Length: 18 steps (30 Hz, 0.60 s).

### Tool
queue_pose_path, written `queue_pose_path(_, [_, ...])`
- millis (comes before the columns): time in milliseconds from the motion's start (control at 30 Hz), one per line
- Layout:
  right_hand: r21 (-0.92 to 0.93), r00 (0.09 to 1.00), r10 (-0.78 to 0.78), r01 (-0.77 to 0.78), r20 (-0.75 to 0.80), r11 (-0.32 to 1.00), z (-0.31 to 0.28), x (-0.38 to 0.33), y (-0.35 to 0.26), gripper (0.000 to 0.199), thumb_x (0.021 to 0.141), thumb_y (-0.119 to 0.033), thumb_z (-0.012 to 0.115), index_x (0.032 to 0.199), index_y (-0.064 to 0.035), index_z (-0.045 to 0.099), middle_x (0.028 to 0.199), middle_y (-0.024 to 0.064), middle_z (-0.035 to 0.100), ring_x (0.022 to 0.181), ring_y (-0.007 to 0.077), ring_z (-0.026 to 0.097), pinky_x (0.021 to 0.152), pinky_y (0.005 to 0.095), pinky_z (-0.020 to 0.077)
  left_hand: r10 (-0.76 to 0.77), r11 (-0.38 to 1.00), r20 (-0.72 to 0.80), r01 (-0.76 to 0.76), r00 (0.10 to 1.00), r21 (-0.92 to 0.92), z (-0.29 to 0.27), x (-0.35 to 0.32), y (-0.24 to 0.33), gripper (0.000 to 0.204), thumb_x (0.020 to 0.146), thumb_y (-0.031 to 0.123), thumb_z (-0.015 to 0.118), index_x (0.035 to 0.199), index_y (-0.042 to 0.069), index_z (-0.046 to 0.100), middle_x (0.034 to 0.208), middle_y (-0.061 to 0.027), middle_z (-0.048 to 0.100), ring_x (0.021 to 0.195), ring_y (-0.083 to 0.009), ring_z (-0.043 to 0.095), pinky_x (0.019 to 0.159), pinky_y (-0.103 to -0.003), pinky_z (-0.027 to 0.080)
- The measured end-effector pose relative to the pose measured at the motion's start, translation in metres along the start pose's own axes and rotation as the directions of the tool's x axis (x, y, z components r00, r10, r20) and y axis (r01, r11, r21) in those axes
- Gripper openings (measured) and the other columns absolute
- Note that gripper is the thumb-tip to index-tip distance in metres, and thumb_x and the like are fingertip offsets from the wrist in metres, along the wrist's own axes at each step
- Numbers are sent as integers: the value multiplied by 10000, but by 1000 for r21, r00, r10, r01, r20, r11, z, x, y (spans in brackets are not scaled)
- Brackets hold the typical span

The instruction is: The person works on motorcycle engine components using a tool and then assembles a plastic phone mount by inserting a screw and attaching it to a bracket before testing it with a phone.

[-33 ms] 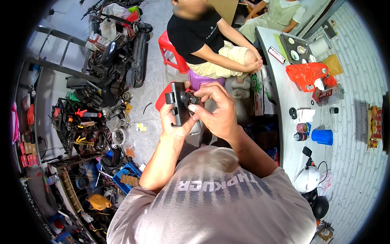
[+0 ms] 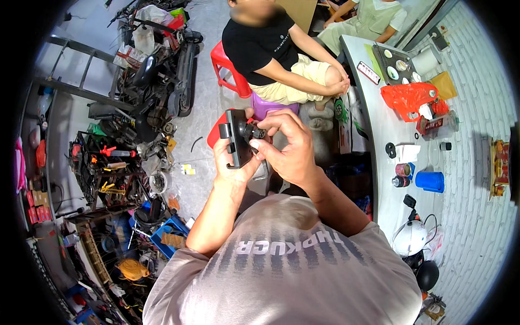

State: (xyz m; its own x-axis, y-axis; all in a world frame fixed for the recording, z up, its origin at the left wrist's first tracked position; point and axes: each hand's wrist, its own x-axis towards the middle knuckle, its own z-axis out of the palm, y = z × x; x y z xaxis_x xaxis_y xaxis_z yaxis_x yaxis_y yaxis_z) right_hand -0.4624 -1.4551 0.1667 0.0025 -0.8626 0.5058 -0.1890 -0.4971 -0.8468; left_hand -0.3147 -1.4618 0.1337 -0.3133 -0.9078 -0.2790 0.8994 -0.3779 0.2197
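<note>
My left hand (image 2: 230, 165) grips a flat black device like a clamp-style holder (image 2: 237, 142), held upright in front of my chest. Its clamp jaws stick out at the upper left. My right hand (image 2: 290, 151) is curled beside it, and its fingertips pinch a small black knob (image 2: 258, 132) on the holder's right face. Both hands touch the holder, and my fingers hide its lower part. Behind it shows the edge of a red stool (image 2: 215, 132).
A person in a black shirt (image 2: 260, 46) sits just ahead, by a purple stool (image 2: 271, 105). At right a white table (image 2: 379, 141) carries an orange bag (image 2: 406, 96), a blue cup (image 2: 431, 181), cans and a white helmet (image 2: 410, 238). Scooters (image 2: 173, 70) and tool racks (image 2: 108, 162) crowd the left.
</note>
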Motion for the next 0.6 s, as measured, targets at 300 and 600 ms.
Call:
queue_pose_path(300, [-144, 997, -71, 74, 32, 987, 1, 5, -8, 325, 720, 20, 837, 1017, -32, 715, 964, 96, 651, 747, 155, 641, 624, 286, 527, 23, 996, 138, -12, 990, -86, -30, 7, -2, 585, 967, 535, 560, 1353, 102, 642, 1245, -83, 695, 1102, -305, 642, 968, -523, 509])
queue_pose_path(600, [-98, 998, -62, 65, 32, 993, 2, 7, -8, 267, 729, -28, 803, 982, -49, 721, 937, 111, 622, 764, 242, 645, 663, 350, 536, 65, 996, 59, -61, 996, -64, -40, 15, 3, 554, 946, 506, 592, 1327, 107, 651, 1282, -65, 695, 1085, -265, 661, 925, -527, 544])
